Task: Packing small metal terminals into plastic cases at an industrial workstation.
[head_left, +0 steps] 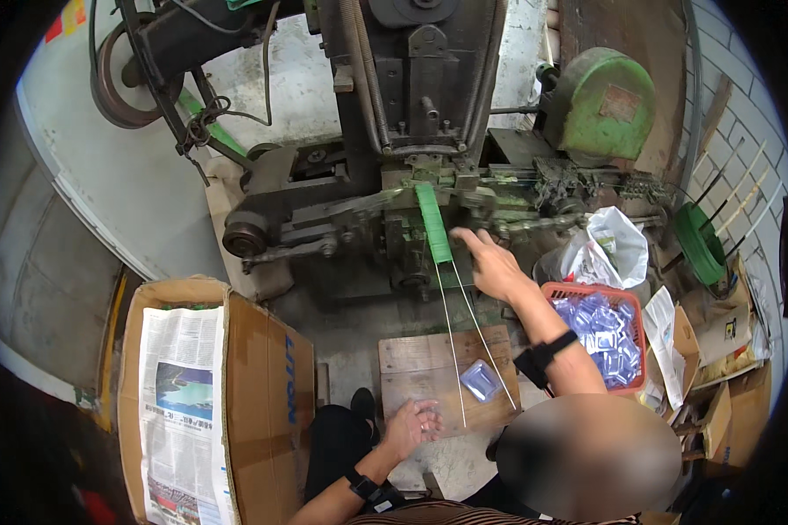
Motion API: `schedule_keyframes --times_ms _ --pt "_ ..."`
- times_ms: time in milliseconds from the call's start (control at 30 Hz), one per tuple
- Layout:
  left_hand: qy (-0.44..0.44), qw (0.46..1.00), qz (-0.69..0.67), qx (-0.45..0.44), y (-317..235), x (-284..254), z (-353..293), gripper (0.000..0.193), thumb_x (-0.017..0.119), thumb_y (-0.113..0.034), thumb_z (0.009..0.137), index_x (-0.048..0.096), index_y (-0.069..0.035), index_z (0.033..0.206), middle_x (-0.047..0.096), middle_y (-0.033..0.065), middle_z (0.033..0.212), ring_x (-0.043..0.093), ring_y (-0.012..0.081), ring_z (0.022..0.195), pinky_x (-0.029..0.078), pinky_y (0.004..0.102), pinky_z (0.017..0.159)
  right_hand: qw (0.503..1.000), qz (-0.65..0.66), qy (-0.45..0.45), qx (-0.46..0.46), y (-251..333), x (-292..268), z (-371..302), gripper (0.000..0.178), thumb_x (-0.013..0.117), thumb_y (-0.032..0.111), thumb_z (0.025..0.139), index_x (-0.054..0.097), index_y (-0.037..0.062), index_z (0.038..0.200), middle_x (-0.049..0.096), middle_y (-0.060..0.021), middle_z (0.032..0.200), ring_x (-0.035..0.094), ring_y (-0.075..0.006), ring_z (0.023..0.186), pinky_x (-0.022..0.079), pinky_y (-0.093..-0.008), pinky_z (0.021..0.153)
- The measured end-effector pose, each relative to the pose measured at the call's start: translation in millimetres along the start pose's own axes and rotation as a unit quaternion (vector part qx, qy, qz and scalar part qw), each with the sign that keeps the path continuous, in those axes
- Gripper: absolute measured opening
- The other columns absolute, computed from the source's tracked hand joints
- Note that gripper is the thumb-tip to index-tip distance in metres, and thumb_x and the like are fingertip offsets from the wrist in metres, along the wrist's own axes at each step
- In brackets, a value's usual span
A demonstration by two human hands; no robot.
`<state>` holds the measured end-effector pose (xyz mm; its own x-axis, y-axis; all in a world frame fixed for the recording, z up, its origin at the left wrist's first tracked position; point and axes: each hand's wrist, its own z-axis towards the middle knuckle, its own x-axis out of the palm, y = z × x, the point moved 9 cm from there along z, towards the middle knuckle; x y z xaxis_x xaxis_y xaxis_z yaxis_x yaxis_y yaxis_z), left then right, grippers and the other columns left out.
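Note:
A narrow green strip (433, 223) of closely packed pieces slopes down from the middle of the machine. From its lower end, two thin metal rods (447, 315) run toward me over a wooden board (411, 354). My right hand (495, 269) is just right of the strip, index finger stretched toward it, nothing visible in its grasp. Low at the board's near left edge, my left hand (414, 426) has its fingers loosely bent and apart, and I see nothing held. A small clear bluish plastic box (481, 381) lies on the board between the rods.
The dark greasy machine (411, 96) spans the far side, with a green rounded cover (606, 105) at right. A red basket (643, 350) of clear plastic pieces stands beside my right forearm. At left is a cardboard box (271, 394) with newspaper (182, 350) over it.

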<state>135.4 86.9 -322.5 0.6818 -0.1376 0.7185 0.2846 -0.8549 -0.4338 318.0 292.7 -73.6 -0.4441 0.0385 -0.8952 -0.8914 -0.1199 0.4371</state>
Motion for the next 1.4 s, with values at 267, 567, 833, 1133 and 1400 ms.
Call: schedule_keyframes --times_ms 267,567,833,1133,1400 --pt "0.027 0.999 -0.001 -0.028 -11.5 54.7 8.9 0.060 0.029 -0.054 0.095 0.040 -0.003 0.124 0.055 0.0150 0.105 0.058 0.0291 0.097 0.049 0.0410 0.079 1.000 0.001 -0.004 0.020 -5.1 9.1 21.1 0.051 0.054 -0.008 0.068 0.052 0.0121 0.115 0.052 -0.0217 0.112 0.054 -0.0410 0.102 0.046 -0.0443 0.083" --pt "0.027 0.999 0.002 0.025 -11.6 102.8 5.4 0.065 0.025 -0.056 0.095 0.036 0.000 0.126 0.055 0.0175 0.110 0.057 0.0288 0.100 0.049 0.0430 0.081 0.961 0.275 -0.012 0.008 -17.8 31.5 -73.5 0.021 0.059 -0.001 0.080 0.064 -0.0041 0.100 0.064 -0.0115 0.093 0.060 -0.0176 0.087 0.046 -0.0290 0.077" --pt "0.020 0.997 -0.040 0.065 -11.0 130.8 -4.7 0.057 0.027 -0.053 0.096 0.042 -0.002 0.116 0.055 0.0169 0.101 0.060 0.0307 0.093 0.051 0.0432 0.077 0.948 0.311 -0.038 0.060 -3.3 39.6 -132.6 0.016 0.062 0.002 0.079 0.065 -0.0033 0.093 0.065 -0.0143 0.086 0.063 -0.0223 0.079 0.049 -0.0315 0.070" --pt "-0.024 0.997 -0.064 0.038 3.9 130.1 -2.0 0.061 0.023 -0.053 0.096 0.043 0.000 0.118 0.056 0.0197 0.106 0.059 0.0328 0.096 0.051 0.0428 0.079 0.909 0.403 -0.067 0.083 -24.6 58.6 -141.0 0.014 0.063 0.004 0.082 0.064 -0.0025 0.095 0.062 -0.0023 0.076 0.054 -0.0070 0.066 0.045 -0.0226 0.059" --pt "-0.017 0.991 -0.056 0.117 -28.2 127.0 3.6 0.047 0.027 -0.045 0.098 0.044 -0.005 0.118 0.057 0.0169 0.111 0.058 0.0340 0.101 0.050 0.0516 0.082 0.956 0.273 -0.091 0.064 10.4 31.2 -195.4 0.015 0.057 0.002 0.080 0.063 0.0007 0.094 0.066 -0.0167 0.085 0.065 -0.0272 0.078 0.049 -0.0346 0.069"
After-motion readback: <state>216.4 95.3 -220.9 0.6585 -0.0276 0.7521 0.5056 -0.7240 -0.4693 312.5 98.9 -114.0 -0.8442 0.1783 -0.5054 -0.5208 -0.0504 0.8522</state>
